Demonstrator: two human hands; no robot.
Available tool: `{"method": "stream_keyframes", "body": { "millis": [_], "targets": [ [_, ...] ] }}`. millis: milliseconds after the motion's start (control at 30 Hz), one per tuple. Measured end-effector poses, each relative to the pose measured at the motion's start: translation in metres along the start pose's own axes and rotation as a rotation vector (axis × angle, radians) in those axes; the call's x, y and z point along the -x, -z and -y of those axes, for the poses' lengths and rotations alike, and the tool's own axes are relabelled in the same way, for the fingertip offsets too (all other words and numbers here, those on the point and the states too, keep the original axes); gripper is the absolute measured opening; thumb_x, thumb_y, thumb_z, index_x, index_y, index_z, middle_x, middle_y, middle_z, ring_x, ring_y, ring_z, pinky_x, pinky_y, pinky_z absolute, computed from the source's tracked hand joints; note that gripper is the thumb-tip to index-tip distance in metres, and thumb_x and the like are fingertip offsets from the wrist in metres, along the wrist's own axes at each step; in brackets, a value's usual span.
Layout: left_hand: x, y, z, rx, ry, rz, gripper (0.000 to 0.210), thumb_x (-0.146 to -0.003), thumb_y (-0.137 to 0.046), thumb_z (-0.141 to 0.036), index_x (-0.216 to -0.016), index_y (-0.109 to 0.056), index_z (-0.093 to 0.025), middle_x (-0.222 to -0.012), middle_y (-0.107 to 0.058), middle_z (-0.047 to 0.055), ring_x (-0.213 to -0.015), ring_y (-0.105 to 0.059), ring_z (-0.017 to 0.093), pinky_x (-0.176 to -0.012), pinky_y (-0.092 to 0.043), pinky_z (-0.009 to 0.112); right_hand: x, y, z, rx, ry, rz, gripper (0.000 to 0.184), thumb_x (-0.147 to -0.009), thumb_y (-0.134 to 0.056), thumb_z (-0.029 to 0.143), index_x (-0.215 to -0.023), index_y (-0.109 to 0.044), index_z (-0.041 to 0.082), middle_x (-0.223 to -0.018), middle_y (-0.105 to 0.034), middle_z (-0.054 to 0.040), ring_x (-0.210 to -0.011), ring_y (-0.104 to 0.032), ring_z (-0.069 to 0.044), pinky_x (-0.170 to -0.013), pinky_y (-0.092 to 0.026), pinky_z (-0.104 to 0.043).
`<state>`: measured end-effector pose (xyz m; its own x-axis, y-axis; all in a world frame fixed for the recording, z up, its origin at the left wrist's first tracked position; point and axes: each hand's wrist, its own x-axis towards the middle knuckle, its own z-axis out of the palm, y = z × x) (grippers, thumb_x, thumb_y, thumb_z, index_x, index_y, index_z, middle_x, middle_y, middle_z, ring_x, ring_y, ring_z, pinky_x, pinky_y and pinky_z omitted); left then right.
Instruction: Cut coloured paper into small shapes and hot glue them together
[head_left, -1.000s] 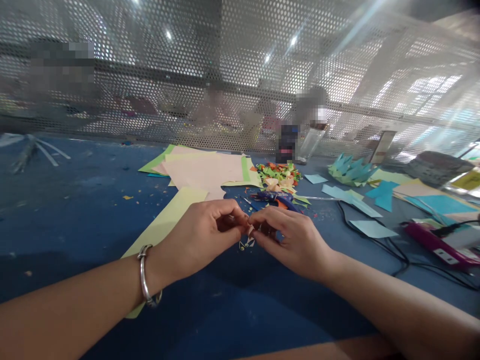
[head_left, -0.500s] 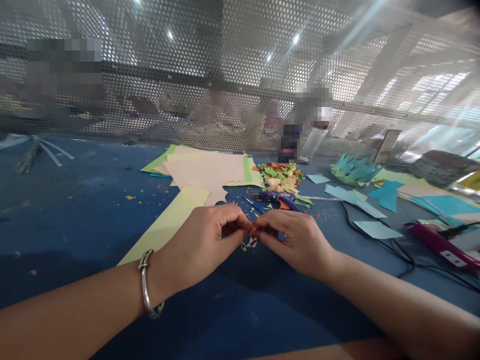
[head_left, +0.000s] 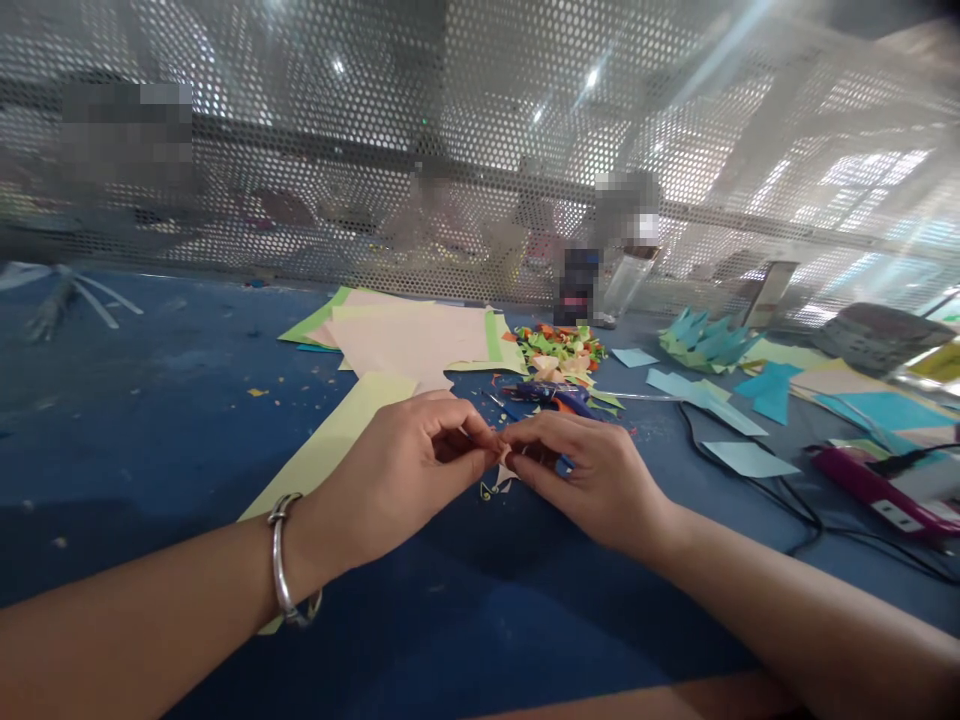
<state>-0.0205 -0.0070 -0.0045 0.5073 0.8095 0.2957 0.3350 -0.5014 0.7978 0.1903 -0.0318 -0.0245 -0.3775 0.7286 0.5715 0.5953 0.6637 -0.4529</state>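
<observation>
Lying left of the fingers is a yellow sheet. The left hand has finger and thumb close together on a paper bit, which sits between both hands' fingertips. The right hand pinches it too. Scraps lie past its fingers. Pinching seems the step now; the next move likely needs a soft, steady squeeze.

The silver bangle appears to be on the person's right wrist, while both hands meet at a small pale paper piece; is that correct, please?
Not quite: the head view shows the silver bangle on the left wrist. The left hand and right hand do meet at the small pale paper piece.
</observation>
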Motion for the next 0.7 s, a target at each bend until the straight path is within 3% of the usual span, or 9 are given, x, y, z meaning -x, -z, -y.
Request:
{"method": "stream_keyframes", "body": {
  "millis": [300, 500, 700],
  "targets": [
    [-0.0014, 0.0056, 0.0064, 0.057, 0.031, 0.128, 0.010, -0.088, -0.066, -0.028, -0.087, -0.073, -0.021, -0.081, -0.069, 0.001, -0.073, -0.065, 0.016, -0.067, -0.051, 0.028, 0.0009, 0.0005, -0.0001, -0.033, -0.001, 0.062, 0.012, -0.092, -0.062, 0.015, -0.096, -0.071, 0.021, -0.086, -0.075, -0.0004, -0.074, -0.068, -0.013, -0.067, -0.052, -0.024],
    [-0.0007, 0.0056, 0.0003, -0.102, 0.009, 0.056, 0.010, -0.086, -0.069, -0.030, -0.086, -0.073, -0.020, -0.086, -0.072, 0.002, -0.075, -0.067, 0.016, -0.069, -0.052, 0.027, 0.0025, -0.0009, 0.0005, -0.010, 0.027, 0.056, 0.011, -0.092, -0.064, 0.013, -0.098, -0.071, 0.020, -0.087, -0.075, -0.0004, -0.077, -0.069, -0.013, -0.070, -0.051, -0.024],
    [0.0005, 0.0043, 0.0011, -0.096, 0.035, 0.050, 0.012, -0.086, -0.069, -0.031, -0.087, -0.074, -0.021, -0.088, -0.073, 0.003, -0.079, -0.068, 0.018, -0.072, -0.053, 0.029, 0.0021, -0.0011, 0.0006, 0.000, 0.057, 0.041, 0.013, -0.093, -0.062, 0.012, -0.099, -0.071, 0.019, -0.090, -0.075, -0.0015, -0.081, -0.069, -0.013, -0.074, -0.051, -0.024]
  ]
}}
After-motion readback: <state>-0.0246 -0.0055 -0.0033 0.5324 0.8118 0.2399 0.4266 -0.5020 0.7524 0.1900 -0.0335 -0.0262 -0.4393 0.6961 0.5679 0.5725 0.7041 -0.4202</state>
